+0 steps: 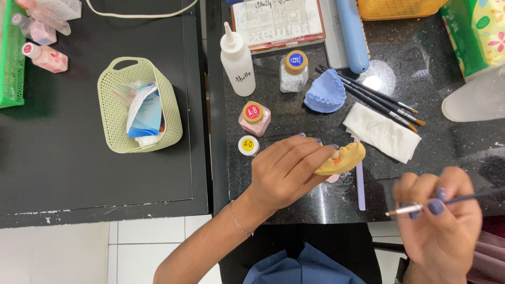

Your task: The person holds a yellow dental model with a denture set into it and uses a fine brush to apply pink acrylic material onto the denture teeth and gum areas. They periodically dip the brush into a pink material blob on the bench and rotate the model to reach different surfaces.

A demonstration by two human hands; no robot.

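Note:
My left hand (pixel 286 171) grips a yellow dental cast (pixel 344 159) above the dark speckled counter (pixel 421 73). A small tooth piece shows at my fingertips on the cast. My right hand (pixel 442 215) holds a thin brush (pixel 447 201) with a dark handle, its tip pointing left toward the cast, a hand's width away. A blue dental cast (pixel 326 92) lies further back on the counter.
Behind the cast stand a white squeeze bottle (pixel 236 60), a clear jar (pixel 293 71), a pink jar (pixel 254 118) and a small white jar (pixel 248 145). Several brushes (pixel 379 100) and a folded tissue (pixel 381 131) lie right. A green basket (pixel 118 105) sits on the left black table.

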